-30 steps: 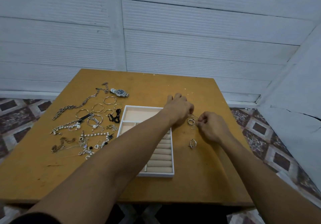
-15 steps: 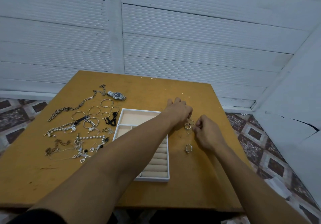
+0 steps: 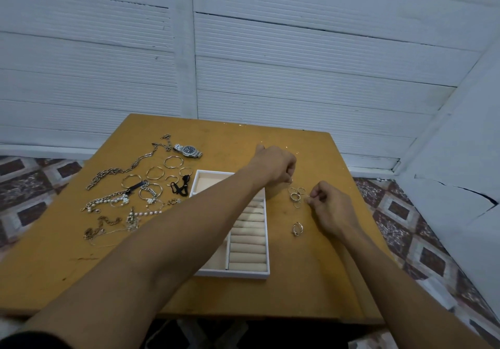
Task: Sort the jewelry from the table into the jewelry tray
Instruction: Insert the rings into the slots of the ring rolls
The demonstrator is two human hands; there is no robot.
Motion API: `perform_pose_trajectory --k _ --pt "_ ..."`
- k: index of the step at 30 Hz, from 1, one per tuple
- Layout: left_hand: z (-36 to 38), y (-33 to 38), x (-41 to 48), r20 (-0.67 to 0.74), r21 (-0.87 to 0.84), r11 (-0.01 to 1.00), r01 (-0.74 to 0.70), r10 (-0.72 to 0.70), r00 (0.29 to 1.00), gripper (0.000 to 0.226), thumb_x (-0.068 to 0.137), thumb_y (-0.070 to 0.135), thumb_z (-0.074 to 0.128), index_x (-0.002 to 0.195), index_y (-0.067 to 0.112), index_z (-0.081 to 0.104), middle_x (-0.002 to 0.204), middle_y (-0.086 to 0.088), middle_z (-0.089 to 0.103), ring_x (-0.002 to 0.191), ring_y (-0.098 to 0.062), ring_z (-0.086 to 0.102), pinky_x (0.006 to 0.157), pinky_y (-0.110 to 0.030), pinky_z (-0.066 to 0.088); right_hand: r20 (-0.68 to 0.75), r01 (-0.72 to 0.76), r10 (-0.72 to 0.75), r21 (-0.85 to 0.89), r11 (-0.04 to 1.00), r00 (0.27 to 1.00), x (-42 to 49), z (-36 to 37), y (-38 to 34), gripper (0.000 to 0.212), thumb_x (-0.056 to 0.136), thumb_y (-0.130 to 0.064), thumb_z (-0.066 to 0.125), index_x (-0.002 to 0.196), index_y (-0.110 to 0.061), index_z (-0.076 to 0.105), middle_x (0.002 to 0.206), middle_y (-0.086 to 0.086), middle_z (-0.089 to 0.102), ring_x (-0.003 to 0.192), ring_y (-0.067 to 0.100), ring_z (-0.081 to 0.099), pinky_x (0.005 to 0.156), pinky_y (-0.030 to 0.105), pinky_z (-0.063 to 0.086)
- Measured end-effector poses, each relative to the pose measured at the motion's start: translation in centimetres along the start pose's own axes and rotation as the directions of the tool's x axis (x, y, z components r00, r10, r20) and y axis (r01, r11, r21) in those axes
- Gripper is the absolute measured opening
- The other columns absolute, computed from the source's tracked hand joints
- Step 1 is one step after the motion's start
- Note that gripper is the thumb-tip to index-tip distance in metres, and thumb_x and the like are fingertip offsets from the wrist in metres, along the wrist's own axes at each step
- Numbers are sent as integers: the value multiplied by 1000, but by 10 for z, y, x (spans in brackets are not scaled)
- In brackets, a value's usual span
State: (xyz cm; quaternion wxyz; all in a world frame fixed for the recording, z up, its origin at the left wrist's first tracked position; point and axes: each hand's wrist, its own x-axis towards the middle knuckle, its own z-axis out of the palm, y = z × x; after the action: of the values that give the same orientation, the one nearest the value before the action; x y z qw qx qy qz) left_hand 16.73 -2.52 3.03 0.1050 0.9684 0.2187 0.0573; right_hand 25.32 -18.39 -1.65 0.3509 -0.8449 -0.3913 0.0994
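Two hands meet right of centre in the frame, close together but not touching, over a small cluster of rings (image 3: pixel 296 196) that lies on the table (image 3: pixel 311 281) just right of the tray (image 3: pixel 232 274). The left hand (image 3: pixel 274 165) sits just above and left of the cluster, with its forearm stretched diagonally across the tray and hiding much of it. Its fingers are curled with the tips turned down toward the rings, and I cannot tell whether they pinch one. The right hand (image 3: pixel 328 209) sits just right of the cluster, thumb and forefinger drawn together at its edge — again the detail is too small to say whether any metal is between them. A lone ring (image 3: pixel 297 229) lies apart, lower in the frame than the cluster and beside the right wrist, nearer that hand than the other. The coming move, as I judge it, turns on one relation: the rings lie between the hands, and the padded rolls (image 3: pixel 247 240) meant for them lie to the left and lower in the picture. The tray's long axis runs up and down the frame, and the rolls lie across it in the right-hand column — the side nearest the rings. The right hand would have a short sideways carry with nothing in its way. The chains (image 3: pixel 119 171), bangles (image 3: pixel 154 172) and watch (image 3: pixel 188 150) lie left of the tray, well apart from both hands, so most of the sorting looks not yet done.
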Motion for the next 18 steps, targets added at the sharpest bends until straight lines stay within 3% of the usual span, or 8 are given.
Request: perform_pose_trajectory --k 3,10,18 --pt "-17 -14 -24 13 -6 1000 -10 10 1000 11 83 35 69 88 27 64 86 15 58 96 -11 54 91 -37 30 -29 -20 22 66 998 999 -4 -7 -3 9 87 -18 68 80 -16 61 78 3 62 73 15 55 59 22 39" --pt "-32 -39 -88 50 -53 999 0 2 999 9 82 26 68 91 22 69 81 11 56 82 -12 53 70 -25 41 -19 83 -81 185 979 997 -32 1 -36 12 84 -14 70 76 -20 63 70 -7 58 66 4 52 60 11 40" --pt "-36 -41 -110 151 -46 988 150 -142 978 7 79 22 69 77 26 64 89 4 67 84 -15 62 70 -29 51 55 185 -193 125 975 980 -51 13 -65 9 84 -13 71 79 -18 67 71 -8 62 64 3 52 59 9 41"
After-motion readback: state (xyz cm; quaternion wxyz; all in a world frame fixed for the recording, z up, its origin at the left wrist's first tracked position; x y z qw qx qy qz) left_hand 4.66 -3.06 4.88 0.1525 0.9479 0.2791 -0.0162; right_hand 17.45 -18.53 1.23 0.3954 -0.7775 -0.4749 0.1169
